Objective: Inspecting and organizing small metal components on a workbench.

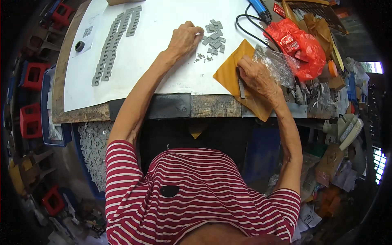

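My left hand [185, 39] is over the white sheet, fingers curled together at the left edge of a pile of small grey rectangular plates [215, 40]. Whatever its fingertips pinch, if anything, is too small to make out. Tiny brownish parts [203, 57] lie scattered just below that pile. My right hand [257, 75] rests over an orange-yellow sheet [228, 70] at the table's front edge, its fingers closed around a narrow grey strip [241, 87]. Part of the strip is hidden under the hand.
Overlapping rows of grey plates [109, 51] lie at the left, near a dark ring [79, 46]. A blue-handled tool [259, 9] with a black cable, a red plastic bag [294, 47] and clear plastic film [274, 63] crowd the right. A blue bin [53, 110] stands left of the table.
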A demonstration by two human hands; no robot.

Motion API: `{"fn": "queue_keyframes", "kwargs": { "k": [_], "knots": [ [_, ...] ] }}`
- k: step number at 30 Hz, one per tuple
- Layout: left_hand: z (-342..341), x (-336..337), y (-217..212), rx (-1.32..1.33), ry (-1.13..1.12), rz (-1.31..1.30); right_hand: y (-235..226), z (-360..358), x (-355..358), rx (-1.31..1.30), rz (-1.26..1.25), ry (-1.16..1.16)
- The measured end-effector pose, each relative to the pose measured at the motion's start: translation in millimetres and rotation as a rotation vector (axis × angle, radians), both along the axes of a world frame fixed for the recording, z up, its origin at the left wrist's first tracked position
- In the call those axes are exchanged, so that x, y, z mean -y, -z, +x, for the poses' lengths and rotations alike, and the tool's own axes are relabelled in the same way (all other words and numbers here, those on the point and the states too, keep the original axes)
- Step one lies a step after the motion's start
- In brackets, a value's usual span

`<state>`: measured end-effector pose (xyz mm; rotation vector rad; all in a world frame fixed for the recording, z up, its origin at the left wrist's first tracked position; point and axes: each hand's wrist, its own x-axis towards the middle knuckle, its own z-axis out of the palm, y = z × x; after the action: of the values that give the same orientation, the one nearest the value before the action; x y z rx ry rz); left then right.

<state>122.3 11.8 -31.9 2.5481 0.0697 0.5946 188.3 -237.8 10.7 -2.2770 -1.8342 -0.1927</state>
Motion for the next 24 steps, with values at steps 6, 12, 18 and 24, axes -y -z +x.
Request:
{"fn": "queue_keyframes", "kwargs": {
  "k": [6,12,18,24],
  "knots": [
    [3.3,1.9,5.8,0.013,-0.008,-0.027,1.8,-8.1,4.3,-0.273,0.269,0.207],
    [0.1,-2.1,11.9,0.071,-0.048,-0.187,-13.8,-19.1,10.7,-1.439,0.537,0.527],
    [-15.8,-0.4,2.0,0.049,-0.054,-0.308,-12.6,-24.0,21.1,-1.804,0.608,0.419],
    [-39.8,-1.5,-14.1,0.103,-0.084,-0.497,-18.5,-36.3,16.8,-1.846,0.59,0.395]
  ]
}}
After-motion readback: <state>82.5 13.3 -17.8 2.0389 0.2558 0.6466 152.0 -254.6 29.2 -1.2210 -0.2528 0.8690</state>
